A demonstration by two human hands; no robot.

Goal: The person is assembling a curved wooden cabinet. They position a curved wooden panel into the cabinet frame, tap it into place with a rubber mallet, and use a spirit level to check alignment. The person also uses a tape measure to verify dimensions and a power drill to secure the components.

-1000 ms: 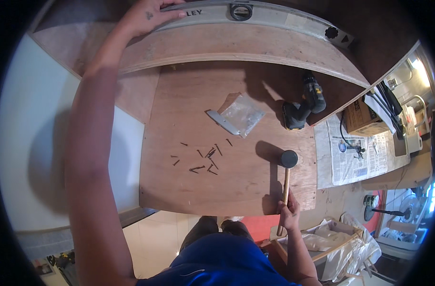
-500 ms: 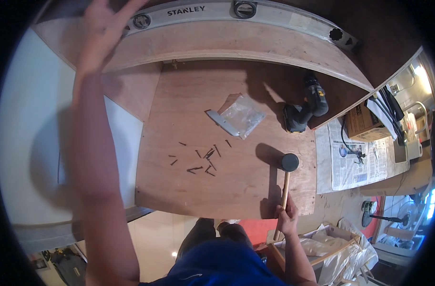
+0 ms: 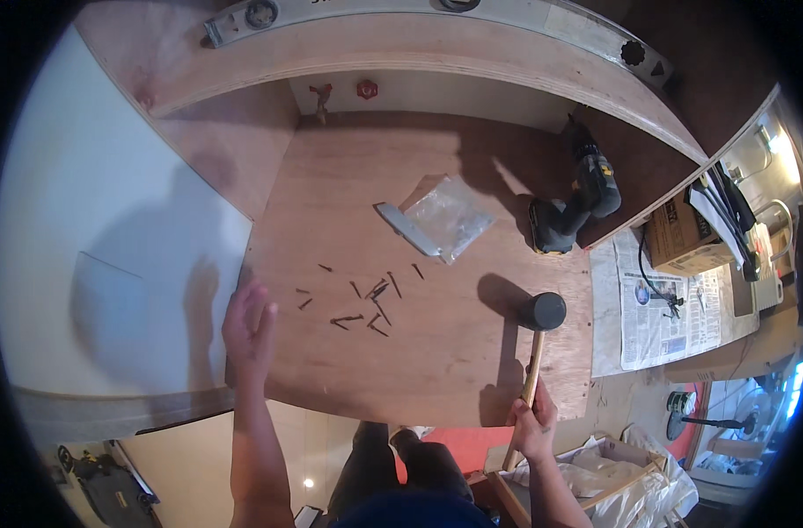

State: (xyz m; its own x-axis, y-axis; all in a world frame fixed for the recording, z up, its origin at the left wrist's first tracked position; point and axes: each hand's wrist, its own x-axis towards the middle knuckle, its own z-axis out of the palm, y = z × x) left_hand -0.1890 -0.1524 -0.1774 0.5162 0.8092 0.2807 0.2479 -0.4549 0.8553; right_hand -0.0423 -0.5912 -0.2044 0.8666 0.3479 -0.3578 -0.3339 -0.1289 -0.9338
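Observation:
My right hand (image 3: 531, 422) grips the wooden handle of a black-headed rubber mallet (image 3: 539, 324), whose head hovers over the right part of a plywood panel (image 3: 436, 370). My left hand (image 3: 248, 327) is open with fingers apart, resting at the panel's left edge next to a white board (image 3: 102, 246). Several dark screws (image 3: 366, 304) lie scattered on the plywood between my hands. A clear plastic bag (image 3: 443, 216) lies farther back on the panel.
A cordless drill (image 3: 575, 201) lies at the panel's back right. A long metal spirit level (image 3: 507, 13) rests on the curved plywood wall at the top. Newspaper (image 3: 656, 299) and a cardboard box (image 3: 678, 233) sit at the right. A crate with plastic (image 3: 595, 480) stands lower right.
My left arm has dropped from the spirit level at the top down to the panel's left edge. The view has tilted lower. The mallet has stayed about where it was.

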